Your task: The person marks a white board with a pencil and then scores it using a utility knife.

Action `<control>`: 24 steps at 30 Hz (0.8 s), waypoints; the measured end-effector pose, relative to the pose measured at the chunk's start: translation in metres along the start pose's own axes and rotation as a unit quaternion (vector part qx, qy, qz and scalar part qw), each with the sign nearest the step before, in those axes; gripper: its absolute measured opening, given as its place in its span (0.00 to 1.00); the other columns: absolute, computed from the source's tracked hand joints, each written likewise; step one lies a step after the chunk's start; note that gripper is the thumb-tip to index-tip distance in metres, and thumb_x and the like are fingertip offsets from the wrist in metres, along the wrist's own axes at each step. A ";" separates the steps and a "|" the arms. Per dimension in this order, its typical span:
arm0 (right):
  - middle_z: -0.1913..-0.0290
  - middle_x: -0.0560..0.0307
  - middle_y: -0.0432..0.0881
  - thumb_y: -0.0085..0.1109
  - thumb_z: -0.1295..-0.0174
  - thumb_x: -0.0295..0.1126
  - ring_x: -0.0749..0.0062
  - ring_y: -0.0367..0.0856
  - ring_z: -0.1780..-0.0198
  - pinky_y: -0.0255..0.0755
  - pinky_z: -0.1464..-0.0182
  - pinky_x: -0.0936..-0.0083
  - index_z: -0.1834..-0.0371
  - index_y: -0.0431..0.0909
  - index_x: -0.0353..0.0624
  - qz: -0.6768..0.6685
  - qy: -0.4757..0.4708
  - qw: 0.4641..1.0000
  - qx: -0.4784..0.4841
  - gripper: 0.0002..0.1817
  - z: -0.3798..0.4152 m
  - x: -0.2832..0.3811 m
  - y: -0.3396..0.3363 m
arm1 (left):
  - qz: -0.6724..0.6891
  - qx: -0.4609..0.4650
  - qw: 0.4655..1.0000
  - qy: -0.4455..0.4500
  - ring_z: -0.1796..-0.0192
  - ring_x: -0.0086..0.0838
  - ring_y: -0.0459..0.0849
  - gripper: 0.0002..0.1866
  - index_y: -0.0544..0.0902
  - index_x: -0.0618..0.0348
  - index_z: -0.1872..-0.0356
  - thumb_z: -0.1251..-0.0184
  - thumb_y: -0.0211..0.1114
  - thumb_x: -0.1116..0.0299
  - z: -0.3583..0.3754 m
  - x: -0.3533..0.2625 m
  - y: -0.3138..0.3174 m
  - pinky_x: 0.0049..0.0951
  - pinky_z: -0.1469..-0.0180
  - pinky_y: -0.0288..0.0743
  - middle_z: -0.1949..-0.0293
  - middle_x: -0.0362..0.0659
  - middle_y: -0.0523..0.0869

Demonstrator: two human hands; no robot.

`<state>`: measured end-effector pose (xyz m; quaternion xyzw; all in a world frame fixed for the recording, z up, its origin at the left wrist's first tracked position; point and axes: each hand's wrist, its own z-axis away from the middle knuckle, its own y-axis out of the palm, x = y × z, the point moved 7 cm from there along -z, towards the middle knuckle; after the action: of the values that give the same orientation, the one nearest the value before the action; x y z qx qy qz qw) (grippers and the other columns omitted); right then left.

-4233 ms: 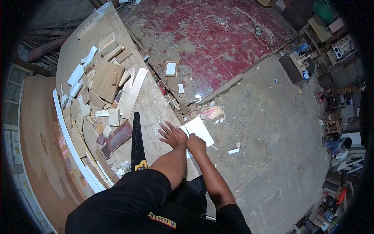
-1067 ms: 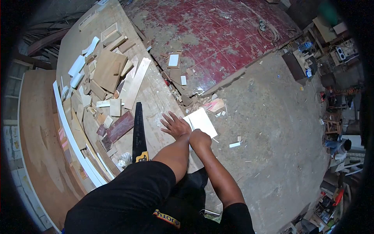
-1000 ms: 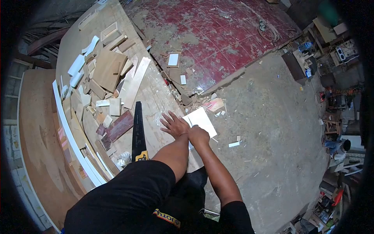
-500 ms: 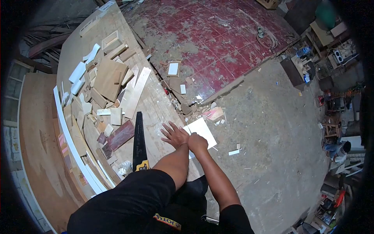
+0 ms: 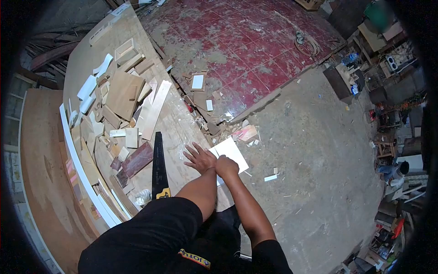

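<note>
"JOTU" lettering (image 5: pixel 195 259) on the black shirt (image 5: pixel 141 228); small print on the saw (image 5: pixel 158 160) illegible.

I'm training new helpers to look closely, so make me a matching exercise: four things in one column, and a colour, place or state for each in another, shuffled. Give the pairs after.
Things
1. Handsaw
2. White board
3. Left hand
4. Right hand

Descriptions
A. Closed in a fist
B. Juts past the edge of the wooden table
C. Black with a yellow handle
D. Flat, with fingers spread

Right pairs: 1-C, 2-B, 3-D, 4-A
</note>
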<state>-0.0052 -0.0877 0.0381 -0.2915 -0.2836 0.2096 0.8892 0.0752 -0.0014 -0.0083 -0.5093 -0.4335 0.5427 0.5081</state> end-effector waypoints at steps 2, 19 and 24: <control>0.55 0.33 0.84 0.45 0.35 0.35 0.45 0.86 0.54 0.79 0.52 0.56 0.51 0.77 0.30 -0.009 0.005 1.000 -0.015 0.19 0.004 -0.003 0.002 | -0.010 0.005 1.000 -0.004 0.22 0.58 0.40 0.35 0.51 0.53 0.23 0.28 0.49 0.56 0.001 0.002 0.000 0.70 0.28 0.36 0.22 0.54 0.43; 0.51 0.36 0.84 0.48 0.35 0.38 0.48 0.84 0.48 0.77 0.46 0.58 0.46 0.78 0.30 0.007 0.000 0.999 0.042 0.23 0.041 0.018 -0.028 | 0.008 -0.044 0.999 0.001 0.21 0.56 0.41 0.35 0.53 0.49 0.23 0.30 0.50 0.55 0.004 0.000 -0.006 0.71 0.29 0.37 0.21 0.53 0.44; 0.47 0.37 0.83 0.50 0.36 0.38 0.51 0.84 0.46 0.77 0.46 0.59 0.48 0.80 0.32 -0.031 0.042 0.996 0.068 0.21 0.027 0.021 -0.028 | -0.001 -0.027 1.000 0.003 0.22 0.57 0.41 0.35 0.52 0.50 0.23 0.29 0.49 0.55 0.001 0.007 0.008 0.71 0.29 0.37 0.21 0.53 0.44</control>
<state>-0.0008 -0.0864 0.0819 -0.2302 -0.2398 0.1885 0.9241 0.0736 0.0043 -0.0165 -0.5236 -0.4468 0.5293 0.4960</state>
